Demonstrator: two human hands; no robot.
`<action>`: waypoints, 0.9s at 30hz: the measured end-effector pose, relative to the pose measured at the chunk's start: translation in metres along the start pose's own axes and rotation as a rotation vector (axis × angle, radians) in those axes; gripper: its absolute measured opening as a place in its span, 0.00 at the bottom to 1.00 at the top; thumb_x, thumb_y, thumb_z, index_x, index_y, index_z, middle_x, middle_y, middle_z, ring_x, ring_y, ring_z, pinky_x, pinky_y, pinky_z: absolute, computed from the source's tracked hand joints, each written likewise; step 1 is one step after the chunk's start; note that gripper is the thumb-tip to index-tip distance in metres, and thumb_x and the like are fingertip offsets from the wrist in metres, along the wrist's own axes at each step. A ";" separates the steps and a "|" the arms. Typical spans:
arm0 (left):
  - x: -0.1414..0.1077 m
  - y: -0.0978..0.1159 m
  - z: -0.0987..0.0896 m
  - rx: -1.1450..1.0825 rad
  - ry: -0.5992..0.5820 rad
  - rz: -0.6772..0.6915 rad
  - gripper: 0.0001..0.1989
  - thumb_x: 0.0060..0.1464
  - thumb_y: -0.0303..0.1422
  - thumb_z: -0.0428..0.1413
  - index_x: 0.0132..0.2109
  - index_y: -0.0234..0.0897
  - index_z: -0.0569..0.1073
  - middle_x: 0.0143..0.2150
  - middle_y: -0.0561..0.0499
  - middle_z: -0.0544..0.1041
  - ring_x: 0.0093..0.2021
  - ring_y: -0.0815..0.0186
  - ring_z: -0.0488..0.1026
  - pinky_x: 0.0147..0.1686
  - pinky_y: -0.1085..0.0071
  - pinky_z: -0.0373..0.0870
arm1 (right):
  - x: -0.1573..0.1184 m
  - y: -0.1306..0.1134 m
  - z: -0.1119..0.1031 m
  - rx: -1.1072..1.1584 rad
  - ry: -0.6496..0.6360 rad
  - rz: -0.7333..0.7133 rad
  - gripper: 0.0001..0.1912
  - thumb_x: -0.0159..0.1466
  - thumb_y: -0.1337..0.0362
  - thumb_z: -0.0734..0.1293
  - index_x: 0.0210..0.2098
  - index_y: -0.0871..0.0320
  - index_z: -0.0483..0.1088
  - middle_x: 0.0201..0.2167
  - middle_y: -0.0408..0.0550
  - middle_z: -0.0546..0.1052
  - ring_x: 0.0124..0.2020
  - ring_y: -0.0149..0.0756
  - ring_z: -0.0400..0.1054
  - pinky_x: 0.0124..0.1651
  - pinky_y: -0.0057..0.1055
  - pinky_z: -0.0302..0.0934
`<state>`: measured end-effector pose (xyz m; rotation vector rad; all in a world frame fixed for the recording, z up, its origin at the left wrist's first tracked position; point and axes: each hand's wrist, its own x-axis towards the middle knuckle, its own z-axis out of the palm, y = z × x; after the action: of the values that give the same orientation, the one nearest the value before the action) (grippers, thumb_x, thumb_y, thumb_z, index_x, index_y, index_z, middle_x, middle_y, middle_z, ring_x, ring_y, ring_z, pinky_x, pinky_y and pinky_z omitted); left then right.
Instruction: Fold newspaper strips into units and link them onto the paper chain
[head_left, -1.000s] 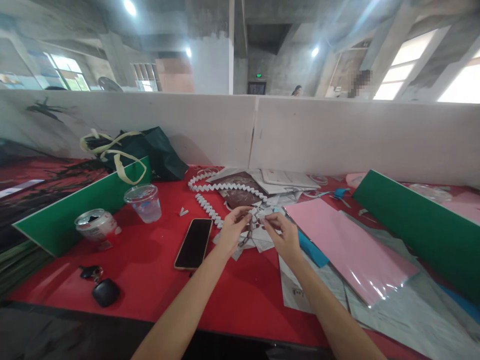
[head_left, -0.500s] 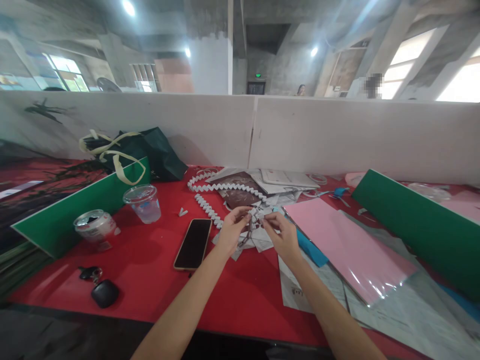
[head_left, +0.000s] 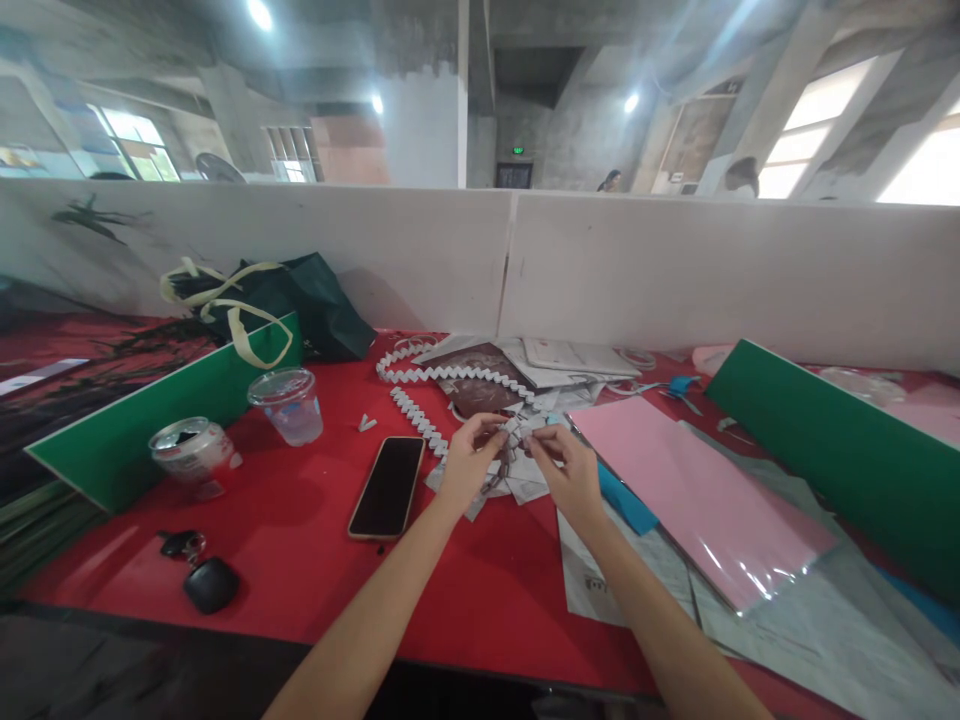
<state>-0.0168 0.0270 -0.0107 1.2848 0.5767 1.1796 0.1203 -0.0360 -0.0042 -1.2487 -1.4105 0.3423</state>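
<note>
A zigzag chain of folded white paper (head_left: pixel 480 374) loops over the red table from the back toward my hands. My left hand (head_left: pixel 472 455) pinches the near end of this paper chain between thumb and fingertips. Facing it, my right hand (head_left: pixel 566 465) has thumb and forefinger closed on a small white paper piece (head_left: pixel 529 426) touching the chain end. The exact folds between the fingertips are too small to make out. Below the hands lie loose paper scraps (head_left: pixel 529 488) and a dark-edged strip or link. A small V-shaped folded paper (head_left: pixel 366 423) rests alone to the left.
A phone (head_left: pixel 386 487), a plastic cup (head_left: pixel 287 410), a can (head_left: pixel 193 455) and keys (head_left: pixel 210 582) are on the left. A pink sheet pack (head_left: pixel 697 490) covers papers at right. Green boards (head_left: pixel 832 450) flank both sides; a white partition (head_left: pixel 637 270) stands behind.
Both hands stay at the same spot with only slight finger movement at the chain end. The view has shifted very slightly; the objects on the table have not moved.
</note>
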 end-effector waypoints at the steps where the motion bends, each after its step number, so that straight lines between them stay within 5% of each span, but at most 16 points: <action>1: 0.000 0.000 0.000 -0.011 -0.003 -0.010 0.13 0.47 0.36 0.61 0.40 0.36 0.73 0.35 0.49 0.73 0.32 0.68 0.69 0.30 0.75 0.68 | 0.000 0.000 0.000 0.001 0.006 -0.001 0.10 0.61 0.56 0.63 0.33 0.55 0.65 0.27 0.46 0.74 0.30 0.38 0.72 0.28 0.27 0.65; 27: -0.001 -0.001 0.002 -0.058 0.008 -0.069 0.14 0.46 0.36 0.61 0.41 0.36 0.71 0.35 0.51 0.70 0.33 0.71 0.69 0.31 0.76 0.69 | -0.001 -0.003 -0.001 -0.055 0.018 -0.035 0.08 0.62 0.58 0.62 0.32 0.57 0.65 0.27 0.46 0.74 0.31 0.36 0.73 0.25 0.23 0.63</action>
<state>-0.0153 0.0257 -0.0116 1.2024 0.5845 1.1374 0.1196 -0.0387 -0.0016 -1.2672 -1.4331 0.2688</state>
